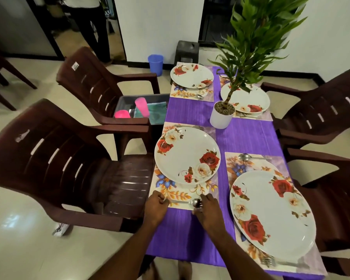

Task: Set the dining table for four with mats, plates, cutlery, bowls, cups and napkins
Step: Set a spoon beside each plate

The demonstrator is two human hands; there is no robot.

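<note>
A metal spoon (185,202) lies along the near edge of the near-left floral mat (177,194). My left hand (156,207) pinches its handle end, and my right hand (207,209) curls round its bowl end. A rose-patterned plate (187,155) sits on that mat with a fork (192,126) at its far side. The near-right plate (271,215) has a spoon (249,157) beyond it and a fork (271,262) on its near side. Two more plates (191,75) (251,98) stand on mats at the far end.
A grey tub (127,100) on the far-left chair holds pink cups (141,107) and a green cloth (157,114). A potted plant (222,114) stands mid-table on the purple cloth (190,235). Brown plastic chairs (79,164) flank both sides. A blue bin (156,64), a stool and a standing person are behind.
</note>
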